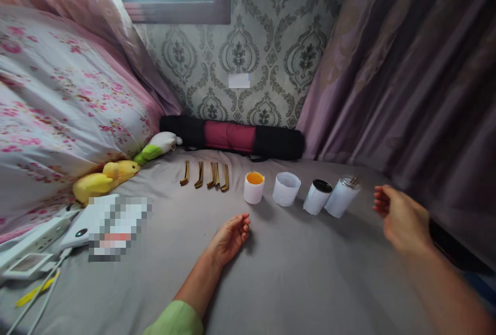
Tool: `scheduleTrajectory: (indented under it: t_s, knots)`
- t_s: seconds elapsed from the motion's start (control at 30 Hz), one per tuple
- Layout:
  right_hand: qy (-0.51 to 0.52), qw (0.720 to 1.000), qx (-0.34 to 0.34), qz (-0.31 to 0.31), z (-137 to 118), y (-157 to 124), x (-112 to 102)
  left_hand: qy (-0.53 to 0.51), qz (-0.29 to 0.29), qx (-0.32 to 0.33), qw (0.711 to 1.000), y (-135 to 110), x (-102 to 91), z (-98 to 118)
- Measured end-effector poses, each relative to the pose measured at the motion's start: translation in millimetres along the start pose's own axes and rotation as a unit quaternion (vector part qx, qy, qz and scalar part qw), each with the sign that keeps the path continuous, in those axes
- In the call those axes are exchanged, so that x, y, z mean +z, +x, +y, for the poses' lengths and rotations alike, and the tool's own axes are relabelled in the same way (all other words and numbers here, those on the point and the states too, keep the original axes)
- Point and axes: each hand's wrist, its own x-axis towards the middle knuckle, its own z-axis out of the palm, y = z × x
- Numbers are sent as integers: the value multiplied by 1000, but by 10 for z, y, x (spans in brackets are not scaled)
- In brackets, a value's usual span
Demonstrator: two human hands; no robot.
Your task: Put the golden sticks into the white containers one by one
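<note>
My left hand [232, 237] rests on the grey sheet [279, 283] with its fingers curled in and nothing in them. Beyond it stands a white-wrapped cup with an orange inside [253, 194]. To the right of that is a wider whitish cup [285, 193]. Farther right, a white-wrapped cup with a dark inside [315, 201] leans close to a white-wrapped container with a metallic top [341, 198]. My right hand [405, 216], loosely curled and holding nothing, is to the right of this container, apart from it. Several gold-brown bent rods [213, 175] lie in small groups left of the cups.
A black and dark red long bag [232, 136] lies against the patterned wall. Along the left are a yellow plush toy [103, 180], a green and white plush toy [157, 146], a white device [87, 221], a power strip [36, 237] and cables. Purple curtains [372, 82] hang at right.
</note>
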Motion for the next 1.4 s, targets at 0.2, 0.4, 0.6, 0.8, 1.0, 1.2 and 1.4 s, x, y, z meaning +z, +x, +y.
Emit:
scheduleTrajectory:
  t_s: [0.2, 0.4, 0.6, 0.8, 1.0, 1.2, 1.4]
  knots:
    - [115, 989, 75, -58, 103, -631, 356, 0, 0, 1, 1000, -5, 0, -3]
    - [105, 975, 123, -153, 277, -1035, 724, 1, 3, -2, 1000, 5, -10, -6]
    - [74, 961, 114, -240, 305, -1319, 1090, 2, 5, 1, 1000, 3, -1, -2]
    - [-25, 963, 26, -268, 474, -1416, 1315, 4, 10, -3, 1000, 6, 2, -5]
    - [-100, 964, -79, -232, 647, -1399, 1321, 19, 29, -6, 999, 12, 47, 3]
    - [-73, 965, -79, -239, 729, -1377, 1310, 78, 69, -44, 994, 32, 127, 72]
    - [-75, 963, -88, -244, 725, -1382, 1294, 156, 101, -43, 982, 165, 146, 236]
